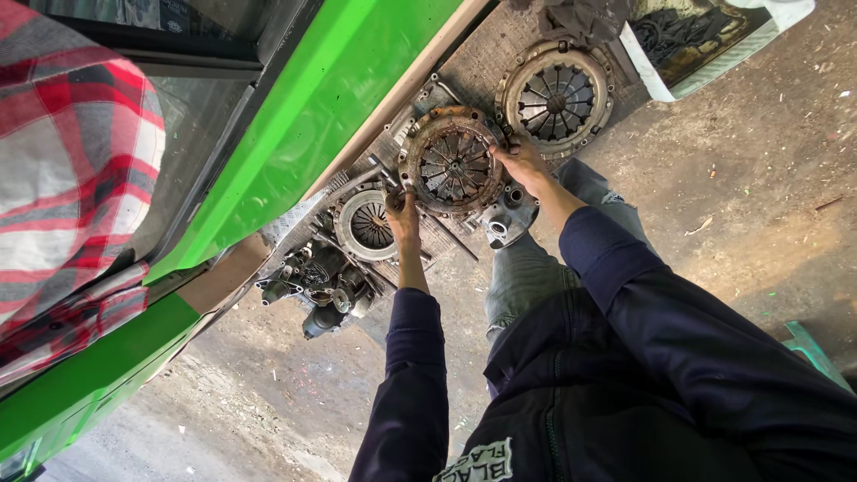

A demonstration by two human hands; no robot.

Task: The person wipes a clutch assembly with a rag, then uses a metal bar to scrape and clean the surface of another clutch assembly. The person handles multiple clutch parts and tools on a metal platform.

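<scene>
Here: 1 rusty round steel clutch pressure plate with radial spring fingers (451,162), held up between 2 hands above the ground. Left hand (402,214) closed on the lower-left rim of the rusty plate, fingers curled over the edge, dark blue sleeve (412,375) running back toward the camera. Right hand (520,161) clamped on the right rim of the same plate, fingers wrapped around the edge, forearm in matching dark blue fabric.

Position of the rusty plate: centre of view, between both hands, tilted face toward the camera, just beside the bright green painted vehicle body panel (295,134) on the left.

Behind and to the right of it: 1 cleaner grey round pressure plate with radial fingers (555,98), lying on a dirty mat (486,55). Below-left of the rusty plate: 1 smaller silver round disc with dark centre (366,225), near the left hand. Further left: dark oily cast mechanical assembly (317,284) on the ground. Under the right hand: grey metal housing with round openings (507,219).

Surroundings: dusty concrete floor (741,178); a second person's red-and-white checked sleeve (71,178) at the left edge, well apart from both hands.
</scene>
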